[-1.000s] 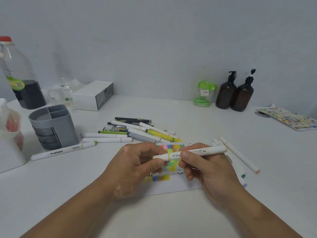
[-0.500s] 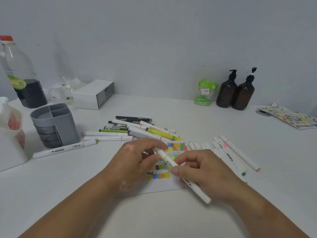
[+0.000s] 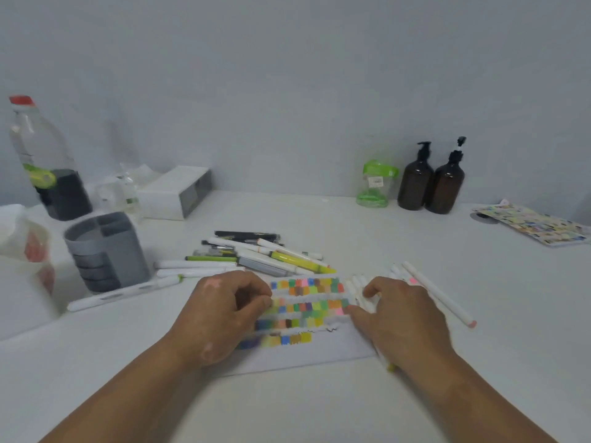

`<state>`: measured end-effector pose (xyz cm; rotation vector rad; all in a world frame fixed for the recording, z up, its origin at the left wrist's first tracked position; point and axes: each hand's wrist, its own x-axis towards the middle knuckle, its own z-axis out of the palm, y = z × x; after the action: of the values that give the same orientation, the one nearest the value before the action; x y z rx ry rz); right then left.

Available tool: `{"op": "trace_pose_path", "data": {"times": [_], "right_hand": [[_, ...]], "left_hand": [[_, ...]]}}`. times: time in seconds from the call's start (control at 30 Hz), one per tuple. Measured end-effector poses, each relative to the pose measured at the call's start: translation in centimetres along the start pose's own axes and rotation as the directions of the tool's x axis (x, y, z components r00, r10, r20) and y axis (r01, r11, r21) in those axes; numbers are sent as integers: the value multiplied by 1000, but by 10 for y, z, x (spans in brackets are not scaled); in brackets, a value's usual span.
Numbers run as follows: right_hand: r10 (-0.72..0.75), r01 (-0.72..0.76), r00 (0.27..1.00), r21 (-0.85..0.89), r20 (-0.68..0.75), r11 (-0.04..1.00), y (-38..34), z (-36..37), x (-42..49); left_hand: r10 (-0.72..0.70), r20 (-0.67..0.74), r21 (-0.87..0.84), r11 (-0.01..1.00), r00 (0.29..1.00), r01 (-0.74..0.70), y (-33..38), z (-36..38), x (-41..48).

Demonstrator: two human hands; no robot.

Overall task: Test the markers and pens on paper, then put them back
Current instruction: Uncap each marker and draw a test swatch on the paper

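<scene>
white worktop (image 3: 479, 394), grey wall. swatch paper (image 3: 319, 356) near centre, loose markers (image 3: 271, 257) just far of it, grey holder (image 3: 108, 251) left. right hand (image 3: 403, 318) grips a marker (image 3: 387, 366) at paper's right edge. left hand (image 3: 220, 311) curled over left edge, can't tell if it holds anything.

Right hand (image 3: 403, 318) with marker (image 3: 386, 363) over swatched paper (image 3: 319, 353)

Tabletop (image 3: 319, 407) near edge open; marker pile (image 3: 265, 254) blocks middle, grey organizer (image 3: 107, 254) near left edge, pump bottles (image 3: 431, 187) at back edge.

Loose markers (image 3: 268, 254) beside colour-swatched paper (image 3: 323, 350)
</scene>
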<state>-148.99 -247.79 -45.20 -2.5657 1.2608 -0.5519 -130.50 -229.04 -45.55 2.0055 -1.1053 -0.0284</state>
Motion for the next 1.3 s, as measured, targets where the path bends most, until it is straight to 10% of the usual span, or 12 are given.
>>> {"op": "trace_pose_path", "data": {"times": [0.27, 0.63, 0.73, 0.83, 0.97, 1.3], "right_hand": [[-321, 298, 946, 251, 54, 921, -18, 0, -19], [-467, 414, 878, 329, 101, 849, -16, 2, -28], [-470, 414, 878, 345, 93, 842, -15, 4, -27], [-477, 413, 876, 394, 77, 821, -15, 4, -28], [-460, 330, 888, 665, 22, 670, -13, -1, -29], [-289, 119, 954, 797, 73, 592, -12, 2, -18]], "left_hand": [[-130, -99, 707, 688, 987, 162, -79, -82, 3], [-302, 27, 778, 605, 953, 170, -67, -80, 1], [-311, 68, 656, 730, 948, 192, -37, -75, 7], [-396, 130, 141, 915, 909, 378, 1, -65, 14], [-322, 340, -573, 674, 883, 467, 35, -46, 19], [-169, 385, -854, 308, 907, 420, 28, 13, 16]]}}
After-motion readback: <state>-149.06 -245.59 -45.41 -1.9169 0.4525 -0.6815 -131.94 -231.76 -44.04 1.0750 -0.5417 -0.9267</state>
